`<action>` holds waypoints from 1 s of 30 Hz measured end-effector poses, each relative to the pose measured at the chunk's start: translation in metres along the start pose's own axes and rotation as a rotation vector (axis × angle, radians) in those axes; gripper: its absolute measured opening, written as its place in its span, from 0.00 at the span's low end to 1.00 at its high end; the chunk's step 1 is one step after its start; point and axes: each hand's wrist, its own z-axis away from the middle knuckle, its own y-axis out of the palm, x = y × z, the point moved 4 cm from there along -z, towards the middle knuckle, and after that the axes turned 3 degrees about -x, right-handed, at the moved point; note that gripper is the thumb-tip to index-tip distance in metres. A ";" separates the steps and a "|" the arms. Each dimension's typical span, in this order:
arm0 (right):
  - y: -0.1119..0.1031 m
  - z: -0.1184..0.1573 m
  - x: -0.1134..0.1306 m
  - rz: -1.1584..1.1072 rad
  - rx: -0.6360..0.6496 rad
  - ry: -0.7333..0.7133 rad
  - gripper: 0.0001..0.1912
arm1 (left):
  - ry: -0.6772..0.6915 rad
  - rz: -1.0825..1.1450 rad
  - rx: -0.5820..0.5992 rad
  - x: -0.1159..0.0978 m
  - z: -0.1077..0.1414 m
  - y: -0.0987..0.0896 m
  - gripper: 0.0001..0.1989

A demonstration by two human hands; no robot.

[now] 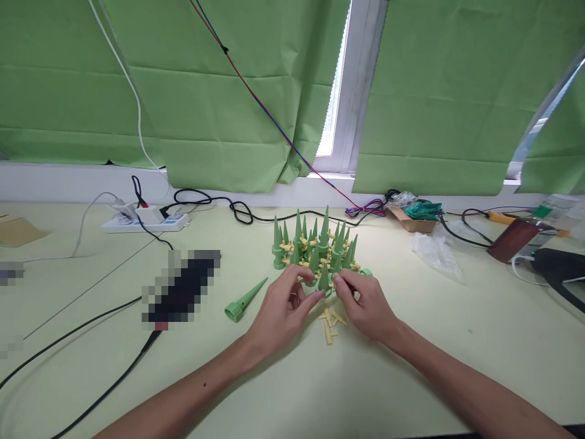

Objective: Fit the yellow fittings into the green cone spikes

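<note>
Several green watering spikes (326, 227) stand upright, points up, in a cluster on the table, with small yellow valves (287, 246) sticking out of their sides. At the cluster's near edge, my left hand (286, 302) is curled around the base of a front green spike (324, 278), thumb against its rim. Close on that spike's right side, my right hand (368, 305) is closed in a pinch; its fingertips hide what they hold. Several loose yellow T-shaped valves (328, 334) lie just below the hands. A single green spike (247, 300) lies on its side left of my left hand.
A blurred-out dark device (183, 286) with a black cable lies at left. Behind it is a white power strip (146, 222). A small cardboard box (414, 223), a clear plastic bag (437, 253) and a dark red-brown object (516, 239) are at right.
</note>
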 end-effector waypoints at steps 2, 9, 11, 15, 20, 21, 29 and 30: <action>-0.002 0.000 -0.001 0.007 -0.028 0.021 0.18 | -0.054 0.025 0.007 0.002 0.000 0.000 0.12; -0.002 0.000 -0.002 -0.024 -0.024 0.038 0.16 | -0.273 0.250 0.242 0.010 -0.001 0.010 0.28; -0.001 0.000 -0.001 -0.038 -0.006 0.025 0.16 | -0.301 0.283 0.276 0.012 -0.002 0.012 0.30; -0.001 0.000 0.001 -0.059 0.027 0.002 0.15 | -0.340 0.321 0.300 0.014 -0.002 0.014 0.32; -0.001 0.001 0.001 -0.090 0.055 -0.021 0.13 | -0.361 0.328 0.313 0.015 -0.002 0.015 0.31; -0.001 0.001 0.001 -0.093 0.057 -0.020 0.13 | -0.354 0.324 0.311 0.015 -0.002 0.015 0.31; -0.001 0.001 0.000 -0.106 0.063 -0.020 0.11 | -0.286 0.296 0.289 0.012 -0.002 0.012 0.26; -0.001 0.001 -0.001 -0.106 0.059 -0.016 0.11 | -0.281 0.287 0.281 0.011 -0.002 0.012 0.26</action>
